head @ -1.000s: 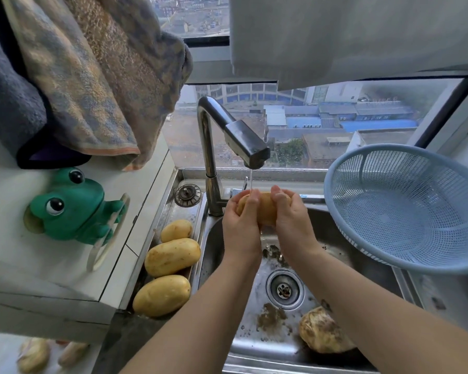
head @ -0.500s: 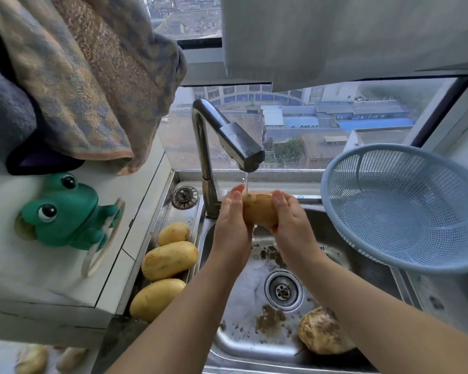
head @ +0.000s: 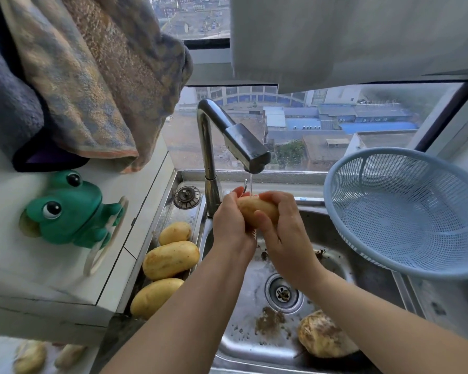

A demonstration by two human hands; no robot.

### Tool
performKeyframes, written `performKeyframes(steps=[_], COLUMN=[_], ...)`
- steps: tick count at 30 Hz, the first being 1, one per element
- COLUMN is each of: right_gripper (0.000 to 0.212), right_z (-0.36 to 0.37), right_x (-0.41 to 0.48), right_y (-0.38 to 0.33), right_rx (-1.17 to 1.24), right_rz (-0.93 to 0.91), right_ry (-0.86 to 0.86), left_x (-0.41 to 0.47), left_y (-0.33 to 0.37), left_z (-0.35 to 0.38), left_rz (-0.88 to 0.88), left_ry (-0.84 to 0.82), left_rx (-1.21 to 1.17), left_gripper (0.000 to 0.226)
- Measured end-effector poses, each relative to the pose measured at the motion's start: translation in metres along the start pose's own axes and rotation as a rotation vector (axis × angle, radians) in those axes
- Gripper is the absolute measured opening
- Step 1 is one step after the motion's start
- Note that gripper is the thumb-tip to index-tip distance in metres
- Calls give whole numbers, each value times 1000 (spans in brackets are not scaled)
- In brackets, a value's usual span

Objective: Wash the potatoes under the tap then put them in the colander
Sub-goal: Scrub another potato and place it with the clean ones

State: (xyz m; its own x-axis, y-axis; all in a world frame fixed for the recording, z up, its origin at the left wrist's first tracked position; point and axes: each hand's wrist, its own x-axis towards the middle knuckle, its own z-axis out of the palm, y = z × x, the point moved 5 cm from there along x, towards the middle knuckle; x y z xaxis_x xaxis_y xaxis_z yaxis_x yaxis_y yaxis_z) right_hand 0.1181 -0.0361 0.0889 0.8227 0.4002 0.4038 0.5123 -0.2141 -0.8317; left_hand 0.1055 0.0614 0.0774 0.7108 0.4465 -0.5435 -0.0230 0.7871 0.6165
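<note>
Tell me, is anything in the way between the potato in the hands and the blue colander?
Nothing visible is. The left hand and right hand hold the potato under the tap; the colander stands to its right at the edge of the sink, only open air between.

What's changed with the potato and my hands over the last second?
The potato has turned from upright to crosswise under the tap; the right hand now wraps over it, the left hand still holds its end. Colander and ledge potatoes unmoved.
</note>
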Motion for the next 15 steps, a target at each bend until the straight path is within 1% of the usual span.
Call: performKeyframes(steps=[2,4,6,7,8,10,12,13,15], right_gripper=[31,35,38,38,38,37,33,31,30], right_z=[-2,-6,-9,-9,-8,-5,-4,-3,-1], right_x=[4,9,13,13,13,11,8,7,4], right_y=[5,11,15,15,14,12,9,8,3], right_rx=[56,117,169,179,186,193,129,83,21], right_rz=[72,173,230,236,231,212,156,111,30], right_ry=[8,19,21,19,15,8,19,28,24], left_x=[-2,-5,-8,-9,-9,-8,-7,-7,-3], left_y=[2,2,0,0,0,-1,0,1,2], left_z=[4,6,5,4,3,-2,-1,-1,0], left_rz=[14,64,144,181,206,223,192,185,189], left_ry=[-47,-119,-199,-243,-280,-328,-342,-325,-224], left_rx=[35,101,222,294,348,381,281,232,182], left_gripper=[20,22,21,16,14,24,25,24,18])
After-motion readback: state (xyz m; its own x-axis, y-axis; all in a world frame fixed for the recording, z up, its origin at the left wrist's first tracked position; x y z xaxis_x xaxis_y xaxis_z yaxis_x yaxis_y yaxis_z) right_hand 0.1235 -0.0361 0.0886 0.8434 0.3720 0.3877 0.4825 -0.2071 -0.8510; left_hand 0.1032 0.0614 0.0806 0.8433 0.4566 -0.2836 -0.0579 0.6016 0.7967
